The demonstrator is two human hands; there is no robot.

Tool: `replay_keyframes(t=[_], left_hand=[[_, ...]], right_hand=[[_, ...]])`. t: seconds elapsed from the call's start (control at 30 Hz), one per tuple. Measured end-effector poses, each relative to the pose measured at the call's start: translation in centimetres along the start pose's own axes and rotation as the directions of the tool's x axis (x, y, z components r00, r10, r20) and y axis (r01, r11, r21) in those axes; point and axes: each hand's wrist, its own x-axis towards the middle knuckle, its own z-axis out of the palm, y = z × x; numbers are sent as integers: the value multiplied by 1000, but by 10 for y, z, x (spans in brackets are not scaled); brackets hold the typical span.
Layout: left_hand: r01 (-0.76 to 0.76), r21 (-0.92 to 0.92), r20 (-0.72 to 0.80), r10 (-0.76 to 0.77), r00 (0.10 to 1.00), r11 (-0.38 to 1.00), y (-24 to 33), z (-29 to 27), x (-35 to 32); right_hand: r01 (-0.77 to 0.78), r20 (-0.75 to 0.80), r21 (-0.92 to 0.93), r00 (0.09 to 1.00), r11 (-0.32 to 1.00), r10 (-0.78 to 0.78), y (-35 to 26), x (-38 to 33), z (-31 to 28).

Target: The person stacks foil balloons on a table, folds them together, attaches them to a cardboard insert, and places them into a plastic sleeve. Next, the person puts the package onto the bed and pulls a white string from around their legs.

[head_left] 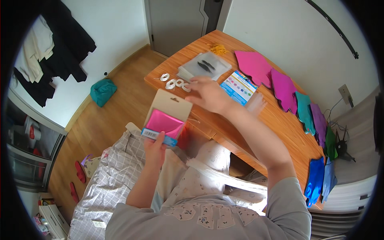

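My left hand (155, 149) grips the lower edge of a tan cardboard hang card (172, 99), which carries a shiny pink folded piece (165, 123) and a blue label strip with a barcode. Over the table's near left part is my right hand (210, 95), its fingers apart and close to the card's upper right corner. Just past its fingertips lie several small white rolls (171, 84) of what looks like string or tape; the fingers partly cover the nearest one. A blue and white printed sheet (239, 88) lies beyond the right wrist.
Clear plastic sleeves (216, 66) with dark strips on top and yellow ties (218, 49) occupy the table's (280, 128) far end. Pink (254, 66), magenta (284, 90), teal (305, 112) and blue (315, 176) folded pieces line its right edge. A checkered bed (108, 176) stands left.
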Motion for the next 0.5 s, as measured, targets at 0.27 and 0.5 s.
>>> replay_keyframes(t=[0.27, 0.5], left_hand=[[54, -5, 3, -54, 999, 999, 24, -42, -1], [208, 22, 160, -209, 965, 978, -4, 1, -7]], right_hand=[[209, 196, -325, 969, 922, -150, -30, -46, -3], [-173, -34, 403, 978, 899, 203, -85, -69, -40]])
